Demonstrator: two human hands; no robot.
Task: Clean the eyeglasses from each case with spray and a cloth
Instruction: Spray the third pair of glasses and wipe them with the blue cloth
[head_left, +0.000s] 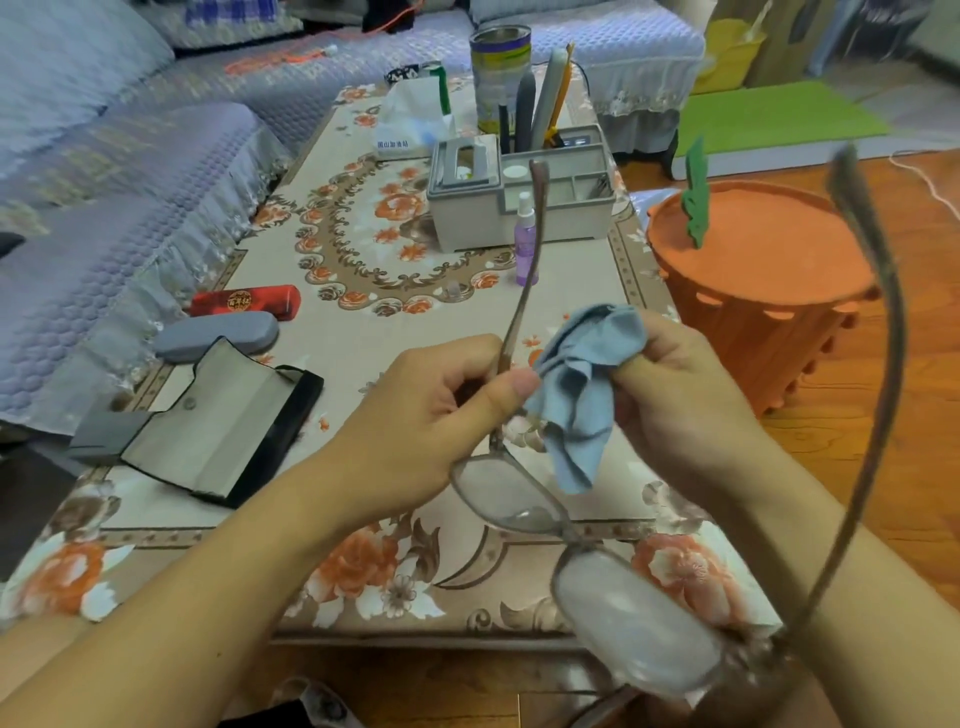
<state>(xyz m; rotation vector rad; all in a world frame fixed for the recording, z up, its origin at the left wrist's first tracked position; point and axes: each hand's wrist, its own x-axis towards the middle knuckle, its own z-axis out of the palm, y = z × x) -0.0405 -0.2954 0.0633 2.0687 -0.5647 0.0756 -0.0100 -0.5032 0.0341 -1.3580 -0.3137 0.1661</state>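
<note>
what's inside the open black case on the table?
The open black case shows only its pale lining and a snap; no glasses inside. The eyeglasses are out, held by the left hand. A grey box hides the case's left end.

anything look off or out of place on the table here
Nothing is spilled or broken. The black case lies open and unfolded flat near the left edge, as expected with its eyeglasses out. The spray bottle stands upright, its clear cap off beside it.

Both forearms reach forward, bare. The left hand (441, 400) curls, thumb pressed against its fingers (467, 358) in a pinch. The right hand (680, 384) is curled too, its fingertips apparently hidden, wrist bent inward.
</note>
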